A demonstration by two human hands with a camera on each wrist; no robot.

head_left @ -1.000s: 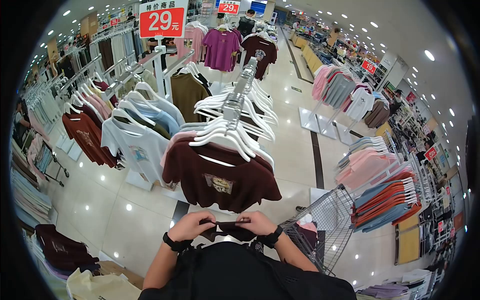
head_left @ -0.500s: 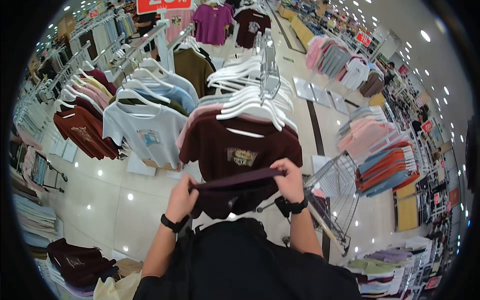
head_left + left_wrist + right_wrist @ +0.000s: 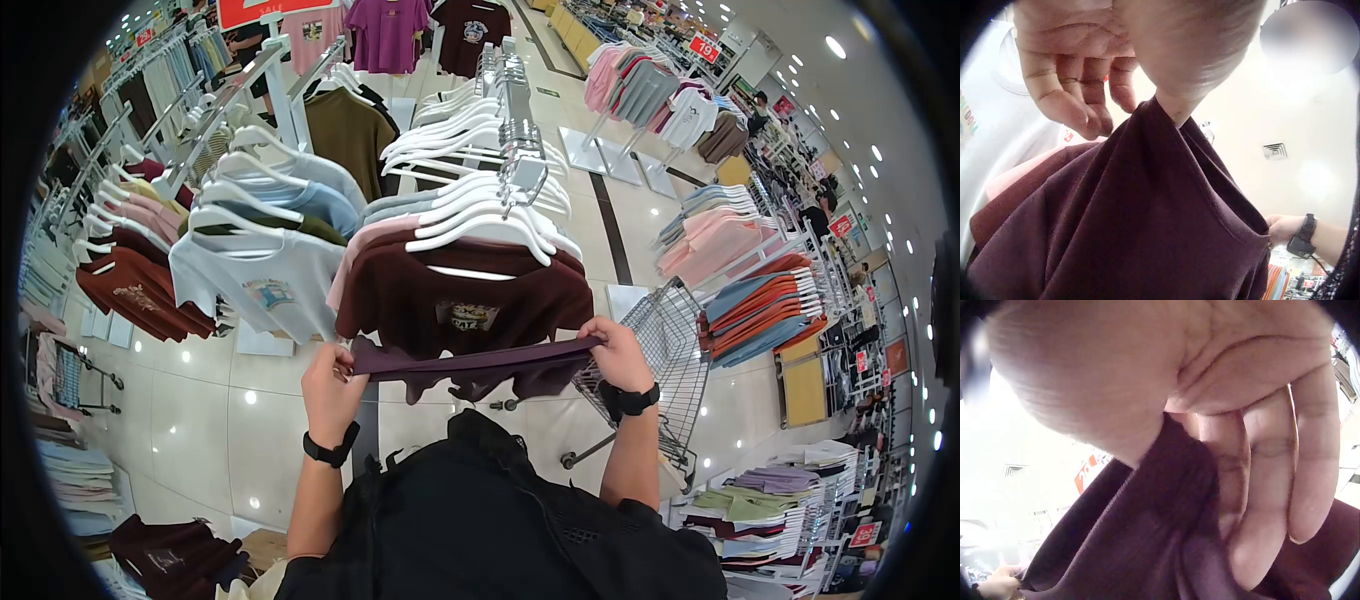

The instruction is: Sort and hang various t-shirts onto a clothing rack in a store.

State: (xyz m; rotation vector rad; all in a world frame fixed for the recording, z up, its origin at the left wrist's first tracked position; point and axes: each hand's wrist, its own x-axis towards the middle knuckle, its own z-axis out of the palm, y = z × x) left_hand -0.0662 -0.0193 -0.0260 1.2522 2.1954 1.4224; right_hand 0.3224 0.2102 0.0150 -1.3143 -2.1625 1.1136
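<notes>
A dark maroon shirt is stretched flat between both hands in front of the chest, its upper edge pulled taut and the rest hanging below in folds. My left hand pinches one end of that edge between thumb and finger, the other fingers loosely bent beside the cloth. At the opposite end my right hand pinches the edge the same way. In the left wrist view the cloth gapes along the edge between the hands. Just behind hangs a maroon T-shirt with a printed picture, on a white hanger.
White hangers crowd the metal rack straight ahead. Left of it hang a pale blue T-shirt and other tops. A wire shopping cart stands by the right hand. Folded clothes lie in stacks at lower right.
The hands, close together a second ago over bunched cloth, have spread apart and moved up and forward. The shirt's edge is now drawn out straight between them.
</notes>
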